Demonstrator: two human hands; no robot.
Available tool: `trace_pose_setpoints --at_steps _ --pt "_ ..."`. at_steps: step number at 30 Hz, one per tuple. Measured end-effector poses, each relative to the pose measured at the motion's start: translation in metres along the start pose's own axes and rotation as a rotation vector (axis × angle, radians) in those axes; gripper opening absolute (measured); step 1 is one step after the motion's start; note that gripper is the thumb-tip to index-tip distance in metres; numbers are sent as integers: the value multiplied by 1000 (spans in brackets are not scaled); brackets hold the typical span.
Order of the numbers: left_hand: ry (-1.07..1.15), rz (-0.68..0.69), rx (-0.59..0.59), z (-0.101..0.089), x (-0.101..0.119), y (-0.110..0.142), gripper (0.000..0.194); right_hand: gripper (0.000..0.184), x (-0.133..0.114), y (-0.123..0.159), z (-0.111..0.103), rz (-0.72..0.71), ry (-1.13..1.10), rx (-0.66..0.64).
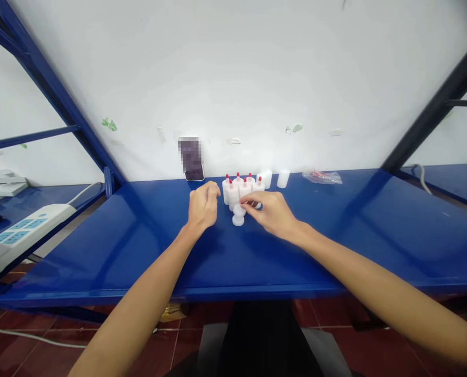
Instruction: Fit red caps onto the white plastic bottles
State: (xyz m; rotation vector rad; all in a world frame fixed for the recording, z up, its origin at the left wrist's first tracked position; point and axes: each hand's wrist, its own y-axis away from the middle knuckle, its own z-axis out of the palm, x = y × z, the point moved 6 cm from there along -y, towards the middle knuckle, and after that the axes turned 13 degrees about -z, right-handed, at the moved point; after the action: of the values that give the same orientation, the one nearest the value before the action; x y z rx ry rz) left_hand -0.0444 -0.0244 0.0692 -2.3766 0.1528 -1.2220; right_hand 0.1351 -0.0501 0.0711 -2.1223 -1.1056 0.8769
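Several small white bottles with red caps (239, 187) stand in a cluster on the blue table (139, 251). My right hand (270, 212) reaches in from the right, its fingers pinched on a small white bottle (238, 214) in front of the cluster. My left hand (203, 205) rests on the table just left of the cluster, fingers curled closed, and nothing shows in it. Two uncapped white bottles (275, 178) stand behind the cluster to the right.
A phone (192, 159) leans against the white wall at the back. A clear plastic bag (322, 177) lies at the back right. A power strip (19, 230) sits on the left shelf. Blue frame struts (56, 94) rise on the left; a dark strut (433, 104) rises on the right.
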Motion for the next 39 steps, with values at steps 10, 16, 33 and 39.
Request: trace_pose_setpoints --at_steps 10,16,33,39 --pt "182 -15 -330 25 12 13 45 25 -4 -1 7 -144 -48 17" --pt "489 -101 -818 51 17 35 29 28 -28 4 -1 -177 -323 170" --pt "598 17 -566 43 29 40 25 9 -36 4 4 -121 26 53" --pt "525 -110 2 11 13 14 20 20 -15 0 -16 -2 113 241"
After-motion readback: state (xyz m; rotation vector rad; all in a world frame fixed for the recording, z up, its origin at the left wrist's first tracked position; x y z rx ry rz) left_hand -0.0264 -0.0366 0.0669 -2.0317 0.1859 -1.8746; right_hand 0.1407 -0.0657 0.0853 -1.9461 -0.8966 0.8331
